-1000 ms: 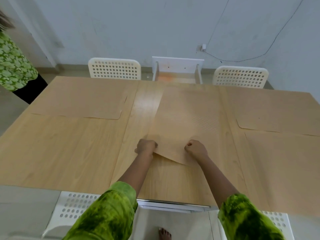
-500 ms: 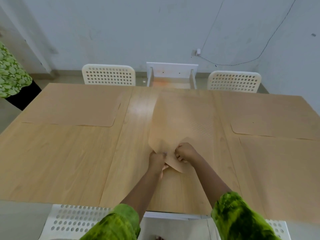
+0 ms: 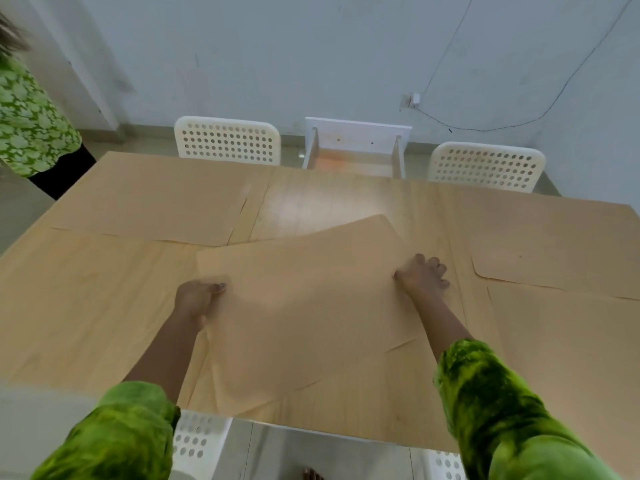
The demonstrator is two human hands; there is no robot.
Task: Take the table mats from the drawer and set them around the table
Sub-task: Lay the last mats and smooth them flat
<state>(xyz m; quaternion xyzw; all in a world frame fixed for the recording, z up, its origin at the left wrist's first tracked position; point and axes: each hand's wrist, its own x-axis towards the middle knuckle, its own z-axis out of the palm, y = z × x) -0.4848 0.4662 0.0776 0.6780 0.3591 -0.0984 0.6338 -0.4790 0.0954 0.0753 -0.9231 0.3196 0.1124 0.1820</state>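
Note:
A tan table mat is spread in front of me over the near middle of the wooden table, slightly skewed and lifted. My left hand grips its left edge. My right hand holds its right edge, fingers partly spread over it. More tan mats lie flat: one at the far left, one at the near left, one at the far right, one at the near right. The white drawer stands open beyond the table's far edge.
Two white perforated chairs stand at the far side, one left and one right. Another white chair is under the near edge. A person in green patterned clothing stands at the far left. A wall is close behind.
The mat was pulled toward me from the table's middle and turned crosswise. My hands went from pinching its near corner together to holding its left and right edges, wide apart.

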